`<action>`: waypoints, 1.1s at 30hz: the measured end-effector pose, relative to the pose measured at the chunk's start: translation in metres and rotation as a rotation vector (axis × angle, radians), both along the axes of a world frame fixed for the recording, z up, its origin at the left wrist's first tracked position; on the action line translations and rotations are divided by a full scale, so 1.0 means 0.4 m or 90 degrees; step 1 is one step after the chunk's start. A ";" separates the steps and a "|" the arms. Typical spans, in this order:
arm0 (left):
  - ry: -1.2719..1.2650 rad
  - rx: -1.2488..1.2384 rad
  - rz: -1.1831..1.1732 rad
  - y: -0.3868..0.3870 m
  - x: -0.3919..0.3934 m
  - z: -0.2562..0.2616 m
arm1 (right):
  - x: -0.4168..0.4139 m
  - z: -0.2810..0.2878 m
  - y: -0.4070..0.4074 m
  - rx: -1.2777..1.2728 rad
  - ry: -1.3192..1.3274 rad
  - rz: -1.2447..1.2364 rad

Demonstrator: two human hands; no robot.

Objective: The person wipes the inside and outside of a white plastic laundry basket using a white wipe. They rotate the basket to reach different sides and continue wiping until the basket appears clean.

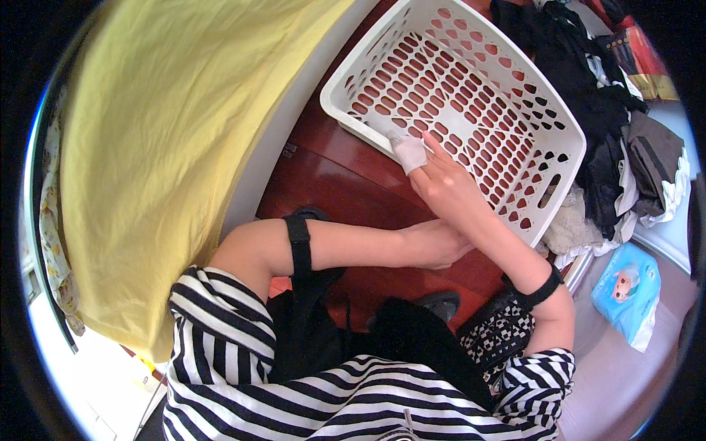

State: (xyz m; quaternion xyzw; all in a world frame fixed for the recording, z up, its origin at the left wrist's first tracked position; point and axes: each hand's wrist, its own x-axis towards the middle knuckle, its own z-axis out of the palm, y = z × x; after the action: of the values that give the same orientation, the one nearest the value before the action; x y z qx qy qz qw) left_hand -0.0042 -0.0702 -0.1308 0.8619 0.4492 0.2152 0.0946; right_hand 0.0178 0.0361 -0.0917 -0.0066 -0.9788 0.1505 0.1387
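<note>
A white plastic laundry basket with a perforated floor and walls stands tilted across the view, and I can see into it. My right hand reaches to its near rim with a small white wipe or cloth wrapped at the fingers, against the rim. The wipe's far end looks greyish. Below, my left hand lies partly behind my right forearm, close to the basket's near side. Its fingertips are hidden, so whether it grips anything does not show.
Yellow fabric covers a bed-like surface on the left. Dark reddish floor runs beneath the basket. Piled clothes lie at the right, near a blue wipes or tissue pack. A black-and-white patterned bag sits beside my right leg.
</note>
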 end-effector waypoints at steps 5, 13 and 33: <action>-0.072 -0.086 -0.002 -0.004 -0.002 0.003 | -0.087 -0.013 -0.020 0.088 0.018 0.041; 0.126 0.132 0.036 -0.007 0.020 -0.034 | -0.086 0.011 -0.043 0.130 -0.011 0.051; -0.006 -0.075 -0.032 -0.005 -0.009 0.010 | -0.219 0.004 -0.063 0.155 -0.021 0.049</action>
State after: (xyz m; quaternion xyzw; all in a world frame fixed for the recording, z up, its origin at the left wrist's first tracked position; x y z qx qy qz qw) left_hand -0.0077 -0.0721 -0.1267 0.8649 0.4388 0.1901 0.1524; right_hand -0.0698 0.0107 -0.0899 0.0455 -0.9916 0.0353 0.1163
